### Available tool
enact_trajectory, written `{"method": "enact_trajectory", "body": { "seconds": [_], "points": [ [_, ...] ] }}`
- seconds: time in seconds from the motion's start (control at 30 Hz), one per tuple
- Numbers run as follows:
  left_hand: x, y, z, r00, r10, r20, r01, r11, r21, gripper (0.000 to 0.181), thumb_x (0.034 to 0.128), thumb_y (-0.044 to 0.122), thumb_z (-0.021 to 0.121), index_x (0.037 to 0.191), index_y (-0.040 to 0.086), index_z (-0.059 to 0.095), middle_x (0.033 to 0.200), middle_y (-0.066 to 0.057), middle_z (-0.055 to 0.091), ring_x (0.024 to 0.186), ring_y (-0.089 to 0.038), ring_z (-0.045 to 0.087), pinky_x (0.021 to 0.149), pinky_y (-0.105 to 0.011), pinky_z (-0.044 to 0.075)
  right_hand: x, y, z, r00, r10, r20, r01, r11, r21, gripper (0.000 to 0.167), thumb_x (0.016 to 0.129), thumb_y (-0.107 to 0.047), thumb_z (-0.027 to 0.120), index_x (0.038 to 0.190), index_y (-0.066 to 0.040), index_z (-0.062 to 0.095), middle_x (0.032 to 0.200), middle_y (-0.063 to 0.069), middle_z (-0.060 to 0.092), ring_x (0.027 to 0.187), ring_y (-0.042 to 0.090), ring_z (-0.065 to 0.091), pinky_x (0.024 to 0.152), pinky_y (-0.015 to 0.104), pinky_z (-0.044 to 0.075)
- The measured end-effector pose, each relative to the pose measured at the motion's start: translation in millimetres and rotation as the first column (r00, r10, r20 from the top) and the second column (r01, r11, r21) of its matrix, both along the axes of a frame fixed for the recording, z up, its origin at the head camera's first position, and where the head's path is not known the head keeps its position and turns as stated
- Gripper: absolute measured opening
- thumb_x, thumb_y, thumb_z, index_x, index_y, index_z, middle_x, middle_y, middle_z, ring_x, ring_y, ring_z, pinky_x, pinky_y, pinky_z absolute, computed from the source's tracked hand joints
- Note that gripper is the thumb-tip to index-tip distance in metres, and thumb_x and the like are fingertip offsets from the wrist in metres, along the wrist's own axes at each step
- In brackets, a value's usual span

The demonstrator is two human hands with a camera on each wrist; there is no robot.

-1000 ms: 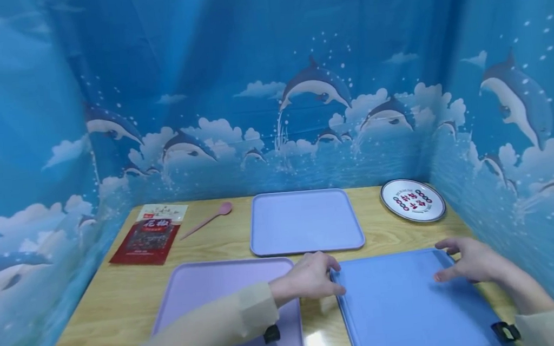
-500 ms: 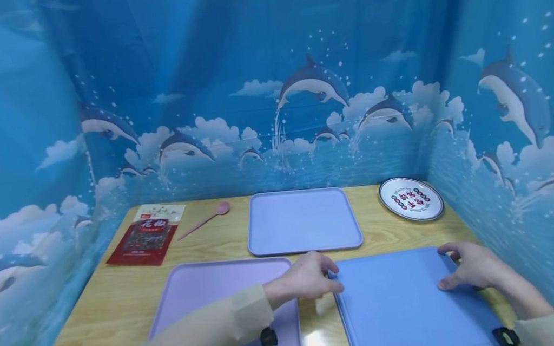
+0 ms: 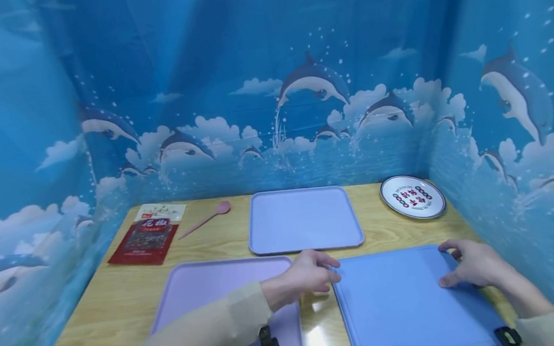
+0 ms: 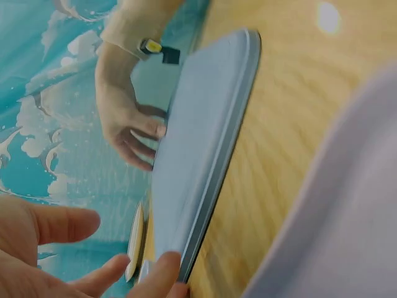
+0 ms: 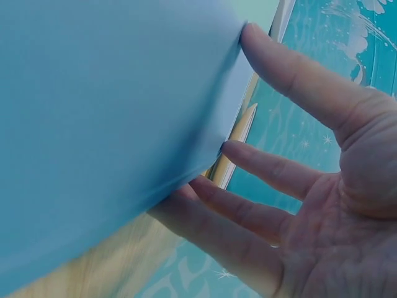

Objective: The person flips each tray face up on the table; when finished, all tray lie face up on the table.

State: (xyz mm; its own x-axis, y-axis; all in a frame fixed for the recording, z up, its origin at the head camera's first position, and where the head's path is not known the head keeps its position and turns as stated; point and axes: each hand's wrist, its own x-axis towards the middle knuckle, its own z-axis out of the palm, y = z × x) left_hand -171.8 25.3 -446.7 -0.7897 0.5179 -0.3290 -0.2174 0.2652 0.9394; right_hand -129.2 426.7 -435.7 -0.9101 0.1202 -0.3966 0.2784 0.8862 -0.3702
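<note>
A flat blue tray (image 3: 409, 304) lies at the front right of the table. At its left edge is my left hand (image 3: 307, 276); in the left wrist view fingertips (image 4: 162, 270) touch the tray's side, while the thumb (image 4: 68, 225) is held apart from it. My right hand (image 3: 475, 266) grips the tray's far right corner. In the right wrist view its thumb (image 5: 291, 68) lies against the upper surface at the edge, and its other fingers (image 5: 223, 239) reach the rim, partly hidden below.
A purple tray (image 3: 217, 278) lies front left, under the left forearm. Behind are a lavender tray (image 3: 304, 220), a round white plate (image 3: 413, 197), a pink spoon (image 3: 207, 220) and a red spice packet (image 3: 147, 237). Dolphin-print curtains (image 3: 251, 88) enclose the wooden table.
My left hand's thumb has come away from the blue tray's edge and its fingers have shifted. My right hand has settled slightly closer onto the corner. The tray looks unmoved.
</note>
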Motion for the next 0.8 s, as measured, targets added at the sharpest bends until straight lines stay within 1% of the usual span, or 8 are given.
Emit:
{"method": "enact_trajectory", "body": {
  "seconds": [0.13,0.27,0.4,0.5,0.57,0.67,0.73,0.8],
  "points": [
    [5.5,4.6,1.5,0.998,0.052,0.022,-0.052,0.998,0.021,0.041,0.0891,-0.001,0.081,0.130,-0.002,0.077,0.109,-0.010,0.066,0.097,-0.023,0.069,0.091,-0.043,0.071,1.0,1.5,0.5,1.000,-0.017,-0.003,0.017,1.000,0.008,0.104,0.074,-0.040,0.107,0.150,0.009,0.057,0.136,0.044,0.063,0.109,0.048,0.071,0.068,0.043,0.068],
    [11.6,10.7,-0.2,0.990,0.135,0.030,-0.136,0.989,0.051,0.047,0.0863,-0.003,0.081,0.133,0.000,0.076,0.119,-0.013,0.068,0.077,-0.013,0.059,0.066,-0.025,0.058,1.6,1.3,0.9,1.000,-0.021,-0.010,0.021,1.000,0.008,0.105,0.073,-0.041,0.107,0.150,0.010,0.057,0.136,0.044,0.064,0.109,0.048,0.072,0.068,0.043,0.068],
    [15.3,17.5,-6.3,0.974,0.227,-0.014,-0.224,0.969,0.107,0.058,0.0817,-0.010,0.080,0.138,-0.001,0.074,0.139,-0.023,0.072,0.100,-0.021,0.074,0.083,-0.034,0.068,1.7,3.3,-0.8,0.999,-0.030,-0.018,0.030,0.999,-0.036,0.108,0.074,-0.043,0.106,0.153,0.010,0.055,0.139,0.045,0.061,0.109,0.047,0.072,0.069,0.044,0.069],
    [14.0,18.8,-8.5,0.963,0.268,-0.025,-0.262,0.955,0.136,0.063,0.0793,-0.014,0.077,0.141,0.000,0.074,0.141,-0.025,0.074,0.116,-0.026,0.077,0.098,-0.038,0.070,2.3,6.3,-3.5,0.999,-0.047,-0.016,0.046,0.995,-0.083,0.111,0.075,-0.044,0.105,0.157,0.010,0.052,0.143,0.046,0.058,0.110,0.046,0.073,0.071,0.046,0.069],
    [12.0,18.0,-8.4,0.961,0.276,-0.003,-0.272,0.949,0.157,0.064,0.0802,-0.017,0.073,0.142,0.002,0.074,0.134,-0.026,0.079,0.091,-0.016,0.077,0.076,-0.029,0.068,3.0,7.8,-5.0,0.998,-0.057,-0.010,0.056,0.993,-0.109,0.111,0.077,-0.043,0.104,0.159,0.010,0.051,0.145,0.047,0.056,0.110,0.044,0.074,0.074,0.046,0.070],
    [7.0,16.1,-8.0,0.957,0.288,-0.040,-0.278,0.945,0.172,0.064,0.0805,-0.014,0.070,0.142,0.003,0.075,0.129,-0.022,0.081,0.081,-0.007,0.068,0.068,-0.020,0.059,4.1,7.7,-5.9,0.997,-0.077,0.004,0.077,0.987,-0.140,0.111,0.079,-0.041,0.103,0.161,0.009,0.049,0.148,0.048,0.054,0.109,0.039,0.075,0.077,0.046,0.071],
    [2.9,14.2,-6.4,0.953,0.292,-0.076,-0.274,0.944,0.182,0.062,0.0820,-0.010,0.070,0.143,0.003,0.075,0.133,-0.021,0.081,0.088,-0.011,0.072,0.074,-0.022,0.062,4.5,6.8,-5.8,0.997,-0.076,0.002,0.075,0.985,-0.156,0.110,0.081,-0.042,0.102,0.163,0.008,0.048,0.149,0.048,0.053,0.110,0.039,0.075,0.079,0.045,0.071],
    [-1.6,12.6,-3.9,0.948,0.295,-0.117,-0.268,0.942,0.200,0.061,0.0823,-0.007,0.071,0.143,0.001,0.074,0.140,-0.022,0.078,0.112,-0.020,0.078,0.095,-0.027,0.067,5.0,5.7,-5.4,0.997,-0.076,0.001,0.075,0.982,-0.172,0.110,0.083,-0.042,0.101,0.163,0.008,0.047,0.150,0.048,0.053,0.112,0.041,0.075,0.080,0.045,0.072]
  ]
}}
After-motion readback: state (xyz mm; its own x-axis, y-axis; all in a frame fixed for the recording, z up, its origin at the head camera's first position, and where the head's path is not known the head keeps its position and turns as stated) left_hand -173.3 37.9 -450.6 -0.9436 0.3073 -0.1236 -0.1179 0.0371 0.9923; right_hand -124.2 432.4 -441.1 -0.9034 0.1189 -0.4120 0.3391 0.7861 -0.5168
